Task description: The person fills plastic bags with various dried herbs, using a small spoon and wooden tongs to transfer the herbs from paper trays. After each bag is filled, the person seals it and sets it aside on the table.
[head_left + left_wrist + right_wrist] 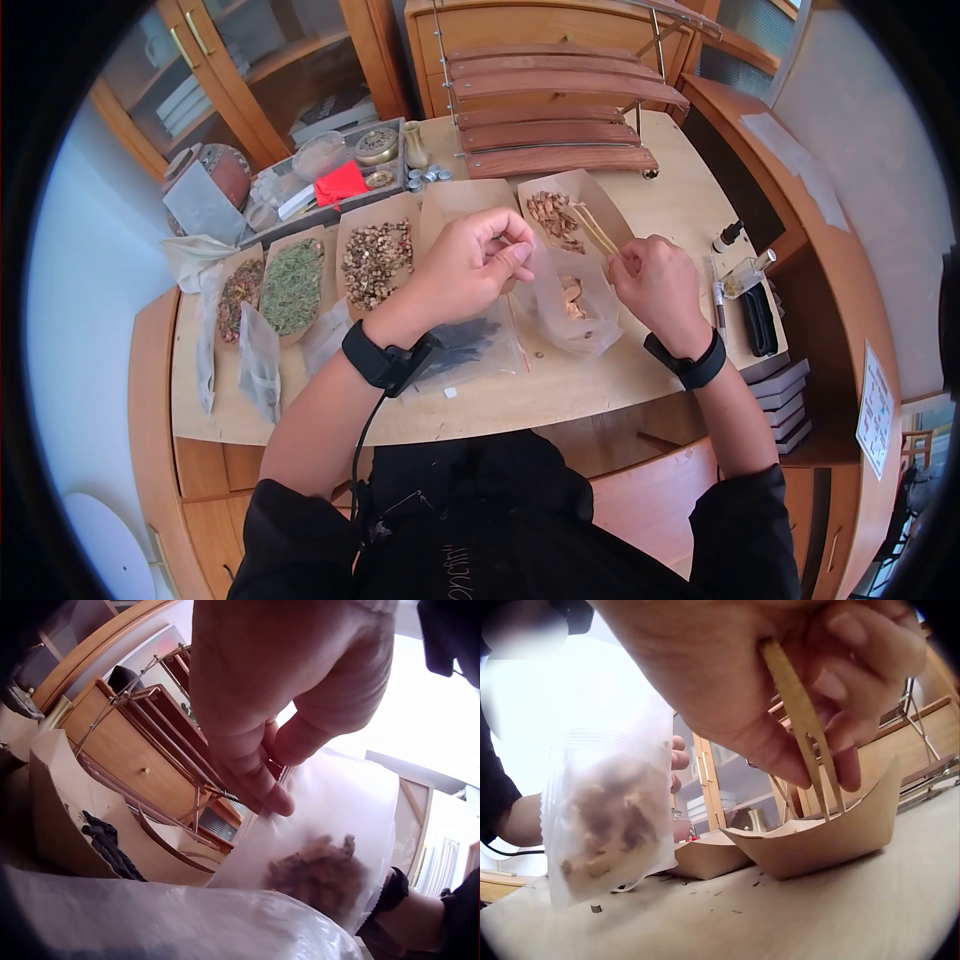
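My left hand (468,262) pinches the upper edge of a translucent frosted bag (349,799) between thumb and fingers. Brown dried pieces (611,814) lie in the bottom of that bag, just above the table in the right wrist view. Gold-coloured tweezers (799,705) are held in my right hand (660,285). Their tips point away from me, over a brown paper tray (814,851) of dried reddish-brown bark-like pieces (550,215). Nothing shows between the tips. In the right wrist view the tray's near wall stands close to the tips.
Left of the hands stand paper trays of mixed brown bits (378,260), green herb (292,285) and reddish bits (240,295). A bag of dark sticks (465,350) lies in front. Behind is a wooden tiered rack (560,130). A dropper bottle (728,238) and black case (760,320) sit right.
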The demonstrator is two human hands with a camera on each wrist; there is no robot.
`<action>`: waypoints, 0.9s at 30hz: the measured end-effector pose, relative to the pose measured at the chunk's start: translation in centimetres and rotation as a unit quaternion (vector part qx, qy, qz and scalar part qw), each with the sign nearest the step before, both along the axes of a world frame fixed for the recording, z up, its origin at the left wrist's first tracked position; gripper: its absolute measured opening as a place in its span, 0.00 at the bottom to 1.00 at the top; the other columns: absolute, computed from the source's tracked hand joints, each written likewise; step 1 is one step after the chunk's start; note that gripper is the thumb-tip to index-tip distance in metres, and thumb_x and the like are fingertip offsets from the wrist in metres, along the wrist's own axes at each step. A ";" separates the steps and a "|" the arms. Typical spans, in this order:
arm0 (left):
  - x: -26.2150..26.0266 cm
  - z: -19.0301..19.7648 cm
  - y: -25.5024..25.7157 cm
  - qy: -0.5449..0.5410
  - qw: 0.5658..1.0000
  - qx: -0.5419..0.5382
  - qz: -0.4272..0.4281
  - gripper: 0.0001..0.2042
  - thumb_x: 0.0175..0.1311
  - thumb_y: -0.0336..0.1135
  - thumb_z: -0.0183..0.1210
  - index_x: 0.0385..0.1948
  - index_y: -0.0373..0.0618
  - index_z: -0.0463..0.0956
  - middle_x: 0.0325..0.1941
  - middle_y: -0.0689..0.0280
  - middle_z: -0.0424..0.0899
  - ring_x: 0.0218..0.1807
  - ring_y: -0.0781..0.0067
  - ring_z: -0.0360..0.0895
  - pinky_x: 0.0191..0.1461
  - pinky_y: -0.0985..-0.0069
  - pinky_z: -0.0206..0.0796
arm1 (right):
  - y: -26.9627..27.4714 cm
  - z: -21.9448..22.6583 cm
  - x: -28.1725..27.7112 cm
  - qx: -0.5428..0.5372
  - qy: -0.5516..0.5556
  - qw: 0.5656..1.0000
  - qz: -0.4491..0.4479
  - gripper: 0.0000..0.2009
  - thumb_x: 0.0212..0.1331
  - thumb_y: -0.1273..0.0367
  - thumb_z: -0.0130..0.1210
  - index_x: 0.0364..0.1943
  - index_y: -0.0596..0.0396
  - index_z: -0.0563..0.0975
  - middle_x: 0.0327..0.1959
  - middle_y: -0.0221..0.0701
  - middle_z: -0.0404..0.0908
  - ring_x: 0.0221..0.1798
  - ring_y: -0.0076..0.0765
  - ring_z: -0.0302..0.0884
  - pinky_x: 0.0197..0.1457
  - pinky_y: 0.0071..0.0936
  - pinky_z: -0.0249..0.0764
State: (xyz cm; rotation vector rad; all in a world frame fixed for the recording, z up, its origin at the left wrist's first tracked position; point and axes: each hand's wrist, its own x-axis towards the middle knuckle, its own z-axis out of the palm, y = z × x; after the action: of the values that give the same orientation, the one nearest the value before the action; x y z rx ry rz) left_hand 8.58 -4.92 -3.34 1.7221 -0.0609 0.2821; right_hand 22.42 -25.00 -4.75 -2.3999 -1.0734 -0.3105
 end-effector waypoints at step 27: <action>-3.2 4.9 -0.6 -0.050 0.998 0.037 -0.032 0.03 0.70 0.26 0.49 0.38 0.38 0.71 0.38 0.66 0.76 0.42 0.77 0.78 0.47 0.76 0.71 | -6.3 1.0 -5.5 -0.021 0.062 0.991 0.119 0.07 0.47 0.67 0.65 0.30 0.53 0.84 0.24 0.32 0.78 0.24 0.38 0.79 0.28 0.32 0.74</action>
State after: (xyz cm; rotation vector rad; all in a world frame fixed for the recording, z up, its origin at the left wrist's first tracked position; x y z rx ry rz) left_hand 5.39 -5.56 1.55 1.7756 -0.2008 0.3215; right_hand 16.92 -31.31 -3.73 -2.2634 -1.3032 -0.0559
